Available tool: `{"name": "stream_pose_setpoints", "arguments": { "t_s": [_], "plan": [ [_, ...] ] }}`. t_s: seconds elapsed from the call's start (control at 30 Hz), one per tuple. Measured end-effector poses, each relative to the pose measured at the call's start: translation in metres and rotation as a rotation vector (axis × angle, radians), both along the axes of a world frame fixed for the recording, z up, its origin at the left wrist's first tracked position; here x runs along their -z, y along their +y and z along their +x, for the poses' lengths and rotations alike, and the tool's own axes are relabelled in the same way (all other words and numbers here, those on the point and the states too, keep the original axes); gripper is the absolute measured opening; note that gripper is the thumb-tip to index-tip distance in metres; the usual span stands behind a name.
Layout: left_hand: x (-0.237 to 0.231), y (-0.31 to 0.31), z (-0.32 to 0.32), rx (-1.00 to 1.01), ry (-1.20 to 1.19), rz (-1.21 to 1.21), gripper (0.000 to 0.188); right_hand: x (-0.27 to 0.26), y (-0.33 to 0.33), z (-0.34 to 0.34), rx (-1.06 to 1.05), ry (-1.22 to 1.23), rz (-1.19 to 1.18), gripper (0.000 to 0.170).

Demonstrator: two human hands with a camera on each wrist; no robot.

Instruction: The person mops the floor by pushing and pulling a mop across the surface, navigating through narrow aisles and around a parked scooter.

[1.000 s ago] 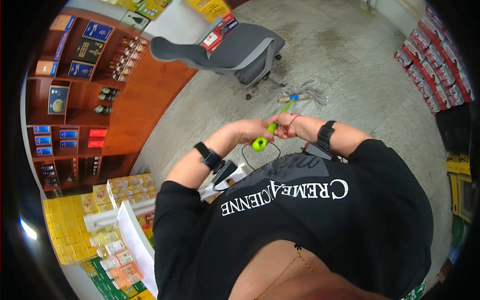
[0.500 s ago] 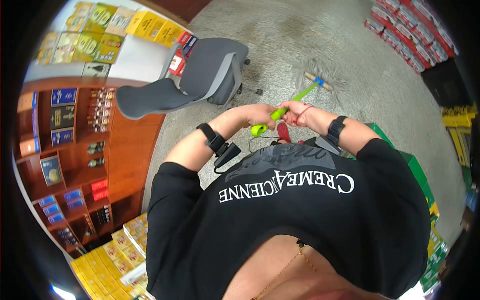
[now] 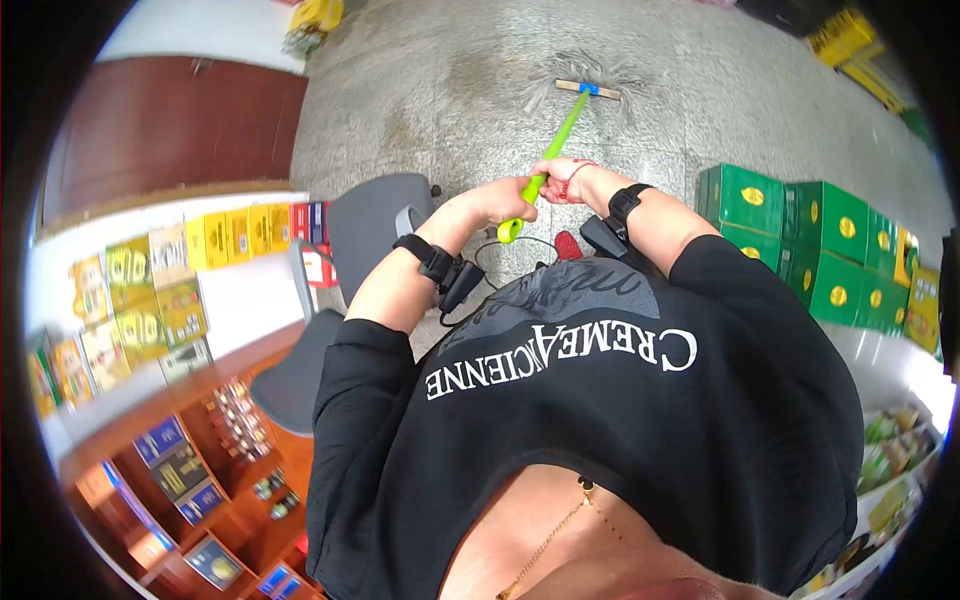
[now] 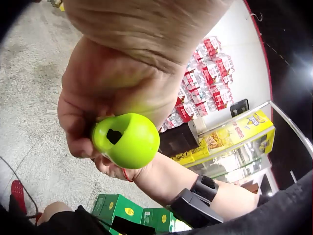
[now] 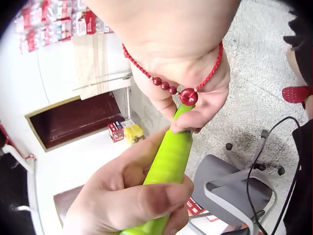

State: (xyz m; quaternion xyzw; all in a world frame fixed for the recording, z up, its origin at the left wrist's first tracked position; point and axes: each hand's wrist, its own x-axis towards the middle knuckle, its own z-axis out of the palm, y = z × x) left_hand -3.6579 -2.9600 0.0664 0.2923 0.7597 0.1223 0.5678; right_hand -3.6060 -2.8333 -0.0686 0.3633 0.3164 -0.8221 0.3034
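Note:
A mop with a bright green handle (image 3: pixel 566 130) slants away from the body; its grey string head (image 3: pixel 607 72) lies spread on the floor. My left hand (image 3: pixel 507 200) grips the handle just above its end, and in the left wrist view the hollow green end cap (image 4: pixel 139 141) sticks out below the curled fingers. Farther along, my right hand (image 3: pixel 566 180) grips the same handle, close beside the left one. The right wrist view shows the right hand (image 5: pixel 195 83), with a red beaded bracelet, around the thinner part, and the left hand (image 5: pixel 132 191) around the thicker grip.
A grey office chair (image 3: pixel 375 225) stands to the left, near shelves with boxes (image 3: pixel 185 470). Green cartons (image 3: pixel 835 225) are stacked on the right. A brown door (image 3: pixel 175 125) is at the upper left. A black cable (image 5: pixel 250 186) hangs near the body.
The head view has turned rightward: the chair and shelves have shifted down and left, and green cartons have come into view. The mop head now lies farther from the body; both hands keep their grip.

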Motion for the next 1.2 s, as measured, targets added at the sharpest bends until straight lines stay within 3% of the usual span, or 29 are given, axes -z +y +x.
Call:
{"name": "stream_pose_setpoints", "arguments": {
  "t_s": [0.07,0.4,0.6,0.63,1.1,1.13,1.2],
  "plan": [
    [-0.011,0.023,-0.017,0.190,0.103,-0.012,0.068,-0.013,0.013,-0.008,0.096,0.022,-0.011,0.012],
    [-0.012,0.160,-0.081,0.492,0.137,0.024,0.060,-0.001,0.126,-0.046,0.495,0.024,-0.131,0.011],
    [-0.020,0.268,-0.123,0.655,0.098,-0.012,0.074,0.014,0.229,-0.074,0.416,0.141,-0.163,0.012],
    [-0.025,0.287,-0.131,0.671,0.087,-0.012,0.076,-0.002,0.243,-0.079,0.434,0.096,-0.143,0.013],
    [-0.021,0.508,-0.207,1.023,0.128,0.050,0.072,-0.043,0.435,-0.115,0.561,-0.001,-0.043,0.020],
    [-0.024,0.519,-0.212,1.055,0.125,0.027,0.072,-0.027,0.452,-0.120,0.499,0.110,-0.113,0.022],
    [-0.017,0.563,-0.224,1.113,0.112,0.133,0.071,-0.024,0.477,-0.127,0.595,0.018,0.066,0.033]
  ]
}}
